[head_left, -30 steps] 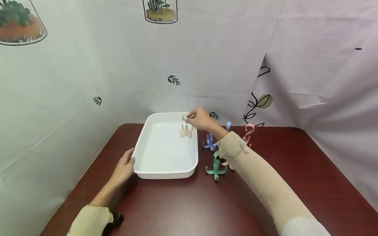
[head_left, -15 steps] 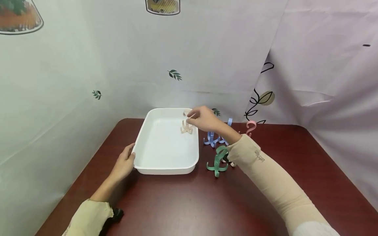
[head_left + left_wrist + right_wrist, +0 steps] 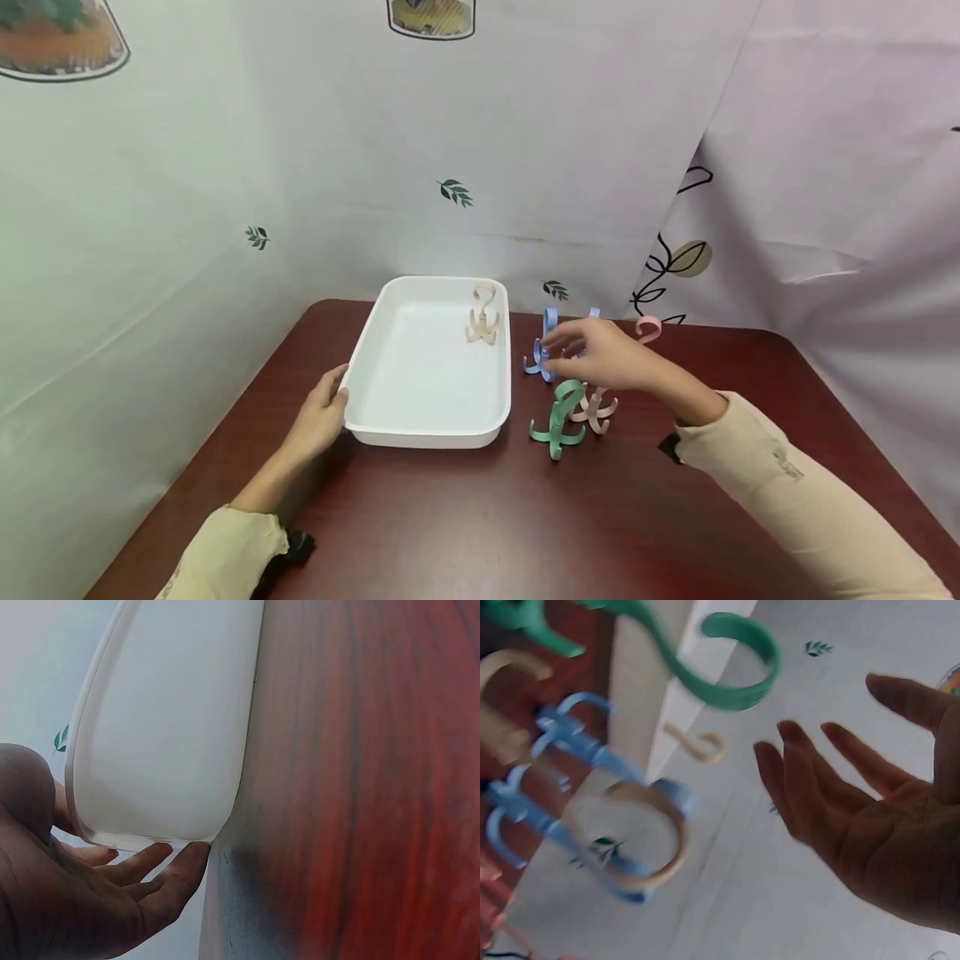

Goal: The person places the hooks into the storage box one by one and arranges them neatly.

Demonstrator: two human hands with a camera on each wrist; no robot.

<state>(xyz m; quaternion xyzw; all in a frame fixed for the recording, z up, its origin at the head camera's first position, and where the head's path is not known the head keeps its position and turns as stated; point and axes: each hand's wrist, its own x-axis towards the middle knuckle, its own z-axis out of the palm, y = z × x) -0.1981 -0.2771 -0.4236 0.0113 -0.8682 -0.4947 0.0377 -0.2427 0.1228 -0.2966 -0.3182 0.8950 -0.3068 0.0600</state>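
Note:
My left hand (image 3: pixel 318 417) grips the left side of a white tray (image 3: pixel 420 367); in the left wrist view its fingers (image 3: pixel 176 881) lie against the outer wall. Inside the tray, by the far right corner, lies a beige multi-pronged claw hook (image 3: pixel 482 329). My right hand (image 3: pixel 603 354) is in the air right of the tray, fingers loosely bent and holding nothing, as the right wrist view also shows. It overlaps a blue claw hook (image 3: pixel 551 321) in the head view. Nearer me are a green claw hook (image 3: pixel 557 427) and a beige one (image 3: pixel 595 410).
A second blue claw hook (image 3: pixel 595 312) and a pink one (image 3: pixel 649 327) are partly hidden behind the right hand. Everything stands on a dark red wooden table (image 3: pixel 465 517). A pale printed cloth (image 3: pixel 337 150) hangs close behind the tray and hooks.
My right hand has let go of the beige claw hook in the tray and moved right, over the hooks on the table. The left hand has stayed at the tray.

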